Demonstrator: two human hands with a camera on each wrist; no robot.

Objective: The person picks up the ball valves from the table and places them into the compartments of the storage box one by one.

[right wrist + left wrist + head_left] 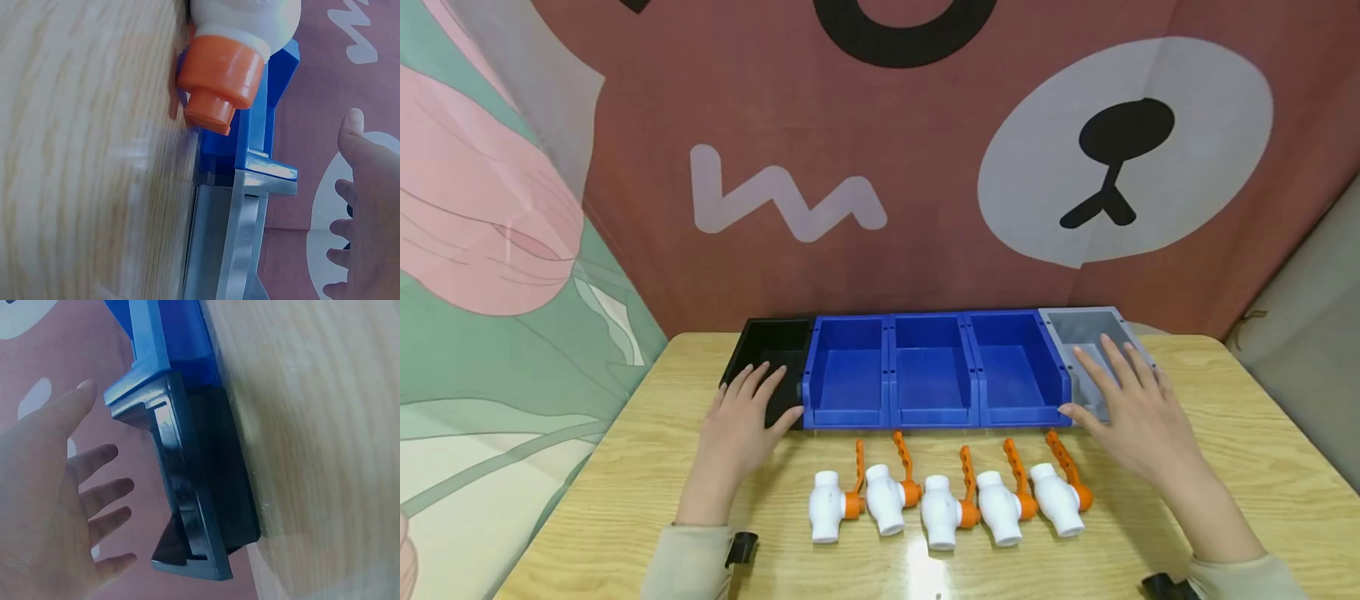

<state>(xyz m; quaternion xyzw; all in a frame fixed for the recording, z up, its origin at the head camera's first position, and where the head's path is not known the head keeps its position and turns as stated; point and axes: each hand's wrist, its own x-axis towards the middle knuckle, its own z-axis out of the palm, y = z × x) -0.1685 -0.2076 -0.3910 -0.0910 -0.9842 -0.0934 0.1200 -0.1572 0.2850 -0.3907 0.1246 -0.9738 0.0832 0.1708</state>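
My left hand (739, 433), fingers spread, hovers over the front of the black bin (775, 340) at the row's left end. Its thumb lies near the seam with the first blue bin (850, 417). At the other end my right hand (1138, 417) spreads its fingers above the grey bin (1078, 321). Both palms hold nothing. Between my forearms, in front of the bins, several white ball valves (940, 512) with orange lever handles (1014, 467) lie in a row. One valve's orange handle hub (219, 72) looms close in the right wrist view.
Two more blue bins (934, 417) complete the row, side by side with the others on the wooden table (625, 500). Behind the table hangs a brown cloth (925, 250) with a cartoon print. A patterned curtain (512, 375) borders the left side.
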